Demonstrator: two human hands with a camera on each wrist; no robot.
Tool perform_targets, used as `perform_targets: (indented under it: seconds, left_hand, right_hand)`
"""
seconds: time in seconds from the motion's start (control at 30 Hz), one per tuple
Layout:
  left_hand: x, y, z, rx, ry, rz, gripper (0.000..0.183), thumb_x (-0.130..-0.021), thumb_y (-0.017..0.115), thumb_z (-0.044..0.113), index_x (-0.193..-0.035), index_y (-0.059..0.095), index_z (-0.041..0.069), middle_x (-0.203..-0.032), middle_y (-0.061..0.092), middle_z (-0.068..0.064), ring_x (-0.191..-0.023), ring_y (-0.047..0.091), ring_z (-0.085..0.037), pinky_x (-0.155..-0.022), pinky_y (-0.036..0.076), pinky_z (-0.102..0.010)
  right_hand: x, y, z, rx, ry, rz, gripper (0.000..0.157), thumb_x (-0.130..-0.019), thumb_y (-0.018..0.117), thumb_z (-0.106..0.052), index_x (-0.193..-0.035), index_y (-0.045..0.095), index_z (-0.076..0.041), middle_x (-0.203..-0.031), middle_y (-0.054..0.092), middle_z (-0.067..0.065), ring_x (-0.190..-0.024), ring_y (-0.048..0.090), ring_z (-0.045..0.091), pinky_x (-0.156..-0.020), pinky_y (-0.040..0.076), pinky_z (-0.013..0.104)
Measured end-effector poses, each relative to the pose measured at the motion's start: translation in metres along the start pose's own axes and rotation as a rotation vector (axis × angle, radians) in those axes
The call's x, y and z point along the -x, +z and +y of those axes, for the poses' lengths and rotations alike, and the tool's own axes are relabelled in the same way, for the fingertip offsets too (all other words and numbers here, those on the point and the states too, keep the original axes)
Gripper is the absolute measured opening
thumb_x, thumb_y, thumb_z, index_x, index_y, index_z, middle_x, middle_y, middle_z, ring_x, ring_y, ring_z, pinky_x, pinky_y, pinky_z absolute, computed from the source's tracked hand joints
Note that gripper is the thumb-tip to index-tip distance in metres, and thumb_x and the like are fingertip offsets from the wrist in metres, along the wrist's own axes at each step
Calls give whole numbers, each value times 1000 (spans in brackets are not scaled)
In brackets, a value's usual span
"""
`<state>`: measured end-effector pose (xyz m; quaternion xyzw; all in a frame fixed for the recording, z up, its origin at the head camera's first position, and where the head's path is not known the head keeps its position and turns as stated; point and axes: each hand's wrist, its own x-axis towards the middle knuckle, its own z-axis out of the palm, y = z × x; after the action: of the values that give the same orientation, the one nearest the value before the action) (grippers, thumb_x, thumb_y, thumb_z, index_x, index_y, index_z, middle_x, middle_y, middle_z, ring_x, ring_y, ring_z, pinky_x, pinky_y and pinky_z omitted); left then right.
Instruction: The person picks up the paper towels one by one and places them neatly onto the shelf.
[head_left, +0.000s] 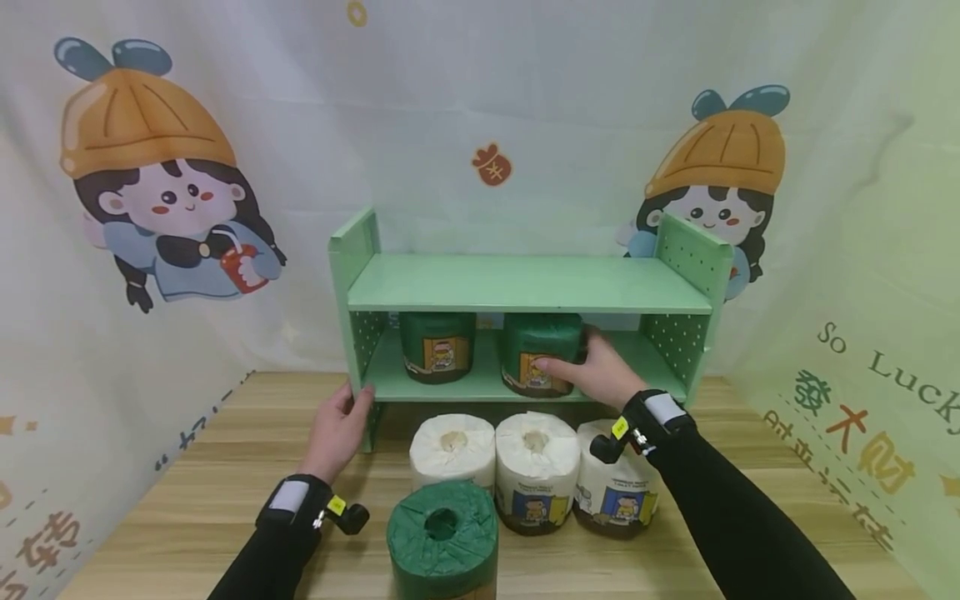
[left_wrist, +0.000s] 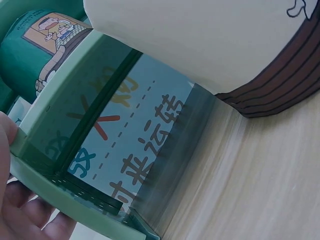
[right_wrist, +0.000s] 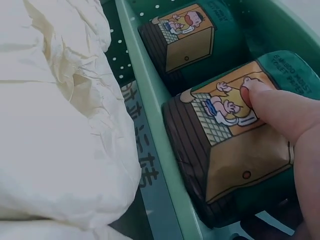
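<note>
A light green two-tier shelf (head_left: 525, 282) stands on the wooden table. On its lower tier are two green-wrapped toilet paper rolls: one on the left (head_left: 438, 346), and one near the middle (head_left: 528, 354). My right hand (head_left: 603, 367) grips the middle roll from its right side, thumb across the printed front, as the right wrist view also shows; its other fingers are mostly hidden behind the roll. My left hand (head_left: 337, 429) holds the shelf's left side panel near the lower tier, thumb in front and fingers on the outer side in the left wrist view.
Three white-wrapped toilet paper rolls (head_left: 537, 467) stand in a row before the shelf, the rightmost partly behind my right wrist. Closer to me is another green roll (head_left: 442, 533). Printed cloth (head_left: 420, 150) hangs behind and on both sides of the table (head_left: 217, 500).
</note>
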<state>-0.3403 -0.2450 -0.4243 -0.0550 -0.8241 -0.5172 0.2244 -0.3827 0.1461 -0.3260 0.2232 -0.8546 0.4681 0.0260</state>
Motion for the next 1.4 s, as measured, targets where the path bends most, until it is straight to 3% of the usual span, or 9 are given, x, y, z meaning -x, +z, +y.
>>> perform_targets:
  seconds: [0.17, 0.23, 0.5, 0.83, 1.2, 1.4]
  left_hand:
    - [0, 1, 0, 9, -6, -7, 48, -106, 46, 43, -142, 53, 11, -132, 57, -16, -117, 52, -27, -94, 47, -55]
    - [0, 1, 1, 15, -7, -6, 48, -106, 46, 43, -141, 53, 11, -132, 57, -16, -117, 52, -27, -94, 47, -55]
    - [-2, 2, 0, 11, -1, -8, 49, -107, 45, 43, -142, 52, 10, -134, 56, -16, -119, 51, -27, -96, 45, -55]
    - [-2, 1, 0, 10, -7, -5, 49, -106, 44, 44, -143, 52, 12, -134, 56, -15, -119, 50, -26, -96, 45, -56]
    - [-1, 1, -1, 25, -10, -18, 49, -106, 45, 44, -142, 52, 12, -134, 56, -15, -119, 51, -27, -96, 45, -56]
    - [-1, 0, -2, 13, -15, -11, 50, -106, 44, 46, -142, 53, 12, -133, 56, -16, -118, 51, -27, -96, 45, -56]
  right_hand:
    - [-3, 2, -2, 11, 66, 50, 93, -88, 75, -44, -147, 16, -4, -133, 43, 19, -118, 50, 30, -98, 46, 50]
    - [-4, 2, -2, 24, 72, 59, 94, -88, 75, -45, -147, 15, -3, -134, 43, 20, -118, 49, 31, -99, 45, 50]
    - [-12, 4, -6, 115, 43, 99, 84, -90, 73, -45, -147, 27, -6, -135, 48, 17, -117, 51, 30, -97, 46, 50]
    - [-16, 7, -11, 218, 55, 136, 84, -92, 70, -46, -148, 28, -1, -134, 49, 21, -117, 50, 33, -97, 45, 52]
    - [-15, 9, -6, 205, 15, 128, 67, -93, 69, -45, -140, 44, -5, -128, 56, 15, -113, 54, 29, -94, 48, 50]
    - [-11, 7, -8, 143, 4, 130, 69, -92, 72, -42, -142, 42, -5, -130, 55, 17, -113, 54, 29, -91, 49, 50]
